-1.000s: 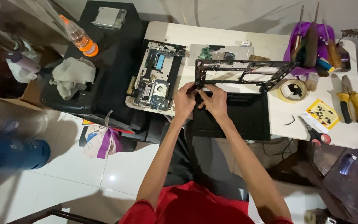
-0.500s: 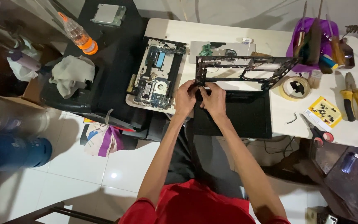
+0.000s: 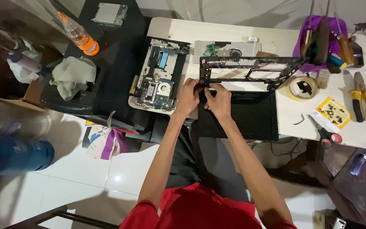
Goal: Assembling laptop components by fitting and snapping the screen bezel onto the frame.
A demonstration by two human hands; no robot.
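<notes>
A black laptop frame (image 3: 250, 68), stripped to its skeleton, lies across the white table (image 3: 183, 29), above a black laptop lid panel (image 3: 250, 116). My left hand (image 3: 188, 96) and my right hand (image 3: 218, 99) sit side by side at the frame's left corner, fingers pinched on its edge. Whether a small part is held between the fingertips is hidden. A bare laptop motherboard (image 3: 157, 78) with a blue chip cover lies just left of my left hand.
A roll of tape (image 3: 302, 88), scissors (image 3: 325, 133), yellow pliers (image 3: 363, 99), a yellow card of screws (image 3: 331, 112) and a purple tool tub (image 3: 323, 40) stand at the right. A black side table (image 3: 115, 59) holds a bottle (image 3: 79, 34) and a cloth (image 3: 73, 76). Water jugs (image 3: 13, 144) stand on the floor.
Both hands stay at the frame's left corner with only small finger shifts. The view has shifted slightly.
</notes>
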